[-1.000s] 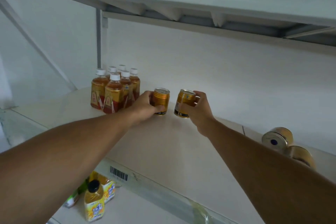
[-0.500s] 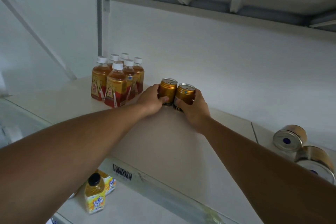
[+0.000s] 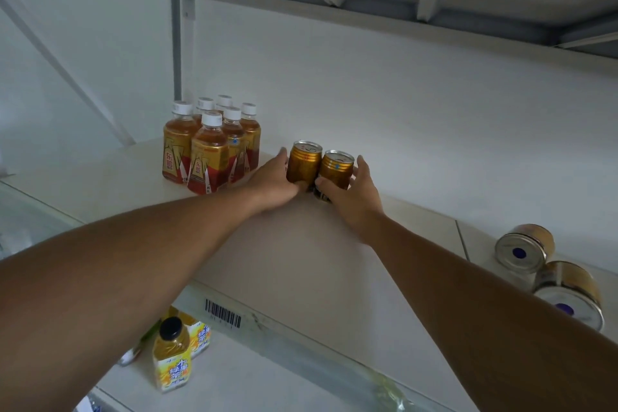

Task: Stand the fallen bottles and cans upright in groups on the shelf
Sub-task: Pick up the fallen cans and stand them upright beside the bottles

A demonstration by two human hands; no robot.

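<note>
Head view: left hand (image 3: 272, 182) and right hand (image 3: 354, 197) are each gripping an upright gold metal can (image 3: 303, 165), pairing them right of the amber plastic bottles (image 3: 210, 147); fallen gold cans (image 3: 525, 246) far right are waiting next.

- This was a shop.
- Long white shelves (image 3: 301, 261) sat one above another.
- A barcode sticker (image 3: 223, 313) was stuck on the shelf's front edge.
- Many same drink bottles (image 3: 210, 147) stood together, like things for sale.

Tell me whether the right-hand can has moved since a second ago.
Yes. The right can moved left, toward the bottle group, and now touches the left can.
</note>
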